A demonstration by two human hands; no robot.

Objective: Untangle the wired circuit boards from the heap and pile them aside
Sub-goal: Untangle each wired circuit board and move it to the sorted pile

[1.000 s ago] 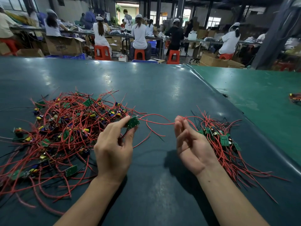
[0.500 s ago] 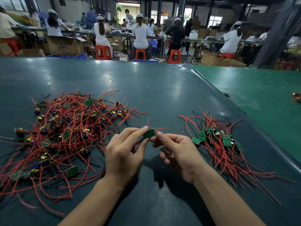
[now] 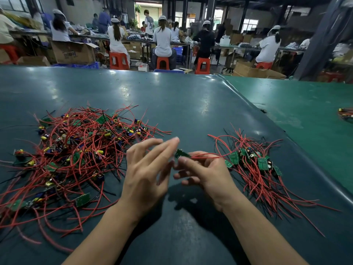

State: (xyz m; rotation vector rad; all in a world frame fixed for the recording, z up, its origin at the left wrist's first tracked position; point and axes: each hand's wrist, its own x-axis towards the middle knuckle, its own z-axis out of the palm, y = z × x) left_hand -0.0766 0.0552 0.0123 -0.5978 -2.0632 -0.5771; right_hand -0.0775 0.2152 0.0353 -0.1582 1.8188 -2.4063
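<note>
dark green mat (image 3: 172,104), busy workshop behind

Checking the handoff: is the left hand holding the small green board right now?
No, the right hand pinches the circuit board, while the left hand is beside it with fingers spread.

Electronics assembly factory floor, capped workers (image 3: 162,38) on orange stools (image 3: 162,63) at long benches (image 3: 238,47), cardboard boxes (image 3: 73,52), green-matted table (image 3: 191,104), wired boards (image 3: 80,150)
</note>
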